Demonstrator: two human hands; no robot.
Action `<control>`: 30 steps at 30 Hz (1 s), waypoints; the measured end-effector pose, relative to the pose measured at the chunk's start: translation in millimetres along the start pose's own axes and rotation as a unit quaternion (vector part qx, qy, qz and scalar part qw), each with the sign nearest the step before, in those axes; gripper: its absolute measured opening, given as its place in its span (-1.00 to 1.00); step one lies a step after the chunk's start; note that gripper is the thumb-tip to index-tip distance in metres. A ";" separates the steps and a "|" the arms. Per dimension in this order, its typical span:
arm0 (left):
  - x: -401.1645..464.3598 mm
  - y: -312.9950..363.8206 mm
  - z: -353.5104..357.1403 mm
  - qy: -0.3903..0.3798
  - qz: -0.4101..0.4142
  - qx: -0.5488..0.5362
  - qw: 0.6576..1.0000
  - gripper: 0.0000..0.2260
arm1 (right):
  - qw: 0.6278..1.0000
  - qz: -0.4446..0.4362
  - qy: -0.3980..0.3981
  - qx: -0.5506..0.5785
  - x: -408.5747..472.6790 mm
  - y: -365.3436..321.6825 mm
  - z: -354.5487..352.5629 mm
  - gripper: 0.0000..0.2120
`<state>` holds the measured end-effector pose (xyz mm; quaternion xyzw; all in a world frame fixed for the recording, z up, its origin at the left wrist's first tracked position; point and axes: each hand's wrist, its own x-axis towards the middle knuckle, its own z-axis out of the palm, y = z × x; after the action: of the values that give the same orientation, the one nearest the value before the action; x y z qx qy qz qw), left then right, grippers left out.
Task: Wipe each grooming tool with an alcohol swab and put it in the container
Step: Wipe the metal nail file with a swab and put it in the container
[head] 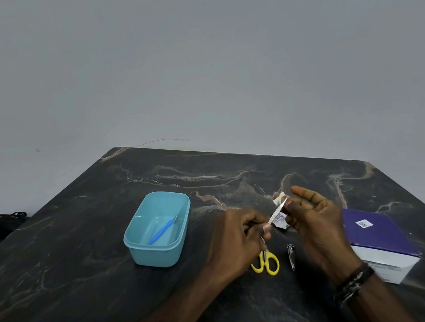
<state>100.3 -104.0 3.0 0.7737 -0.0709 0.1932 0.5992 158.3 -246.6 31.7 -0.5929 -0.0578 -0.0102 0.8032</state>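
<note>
Left hand [245,233] pinches the base of a metal nail file [278,210], fingers curled. Right hand [312,218] pinches a white swab [281,218] at the blade, remaining fingers extended. Scissors [265,261] and nail clipper [291,256] lie on the bench [85,272] just below both hands. Blue container [136,245], left of the fingers, holds a blue tool [161,232].

Bare forearms; dark braided wristbands [353,281] circle the right wrist.

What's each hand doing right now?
Left hand: pinches the handle end of the nail file.
Right hand: pinches the swab against the file, other fingers straight.
</note>
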 end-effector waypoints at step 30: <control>13.9 17.8 -16.7 0.245 -0.080 -0.201 0.945 -0.83 | 0.973 0.053 -0.200 -0.104 -26.2 -2.7 21.9 -0.56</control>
<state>103.4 -91.2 27.8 0.5688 0.1031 0.3101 0.7548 130.3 -227.9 37.8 -0.6654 -0.1842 0.1447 0.7088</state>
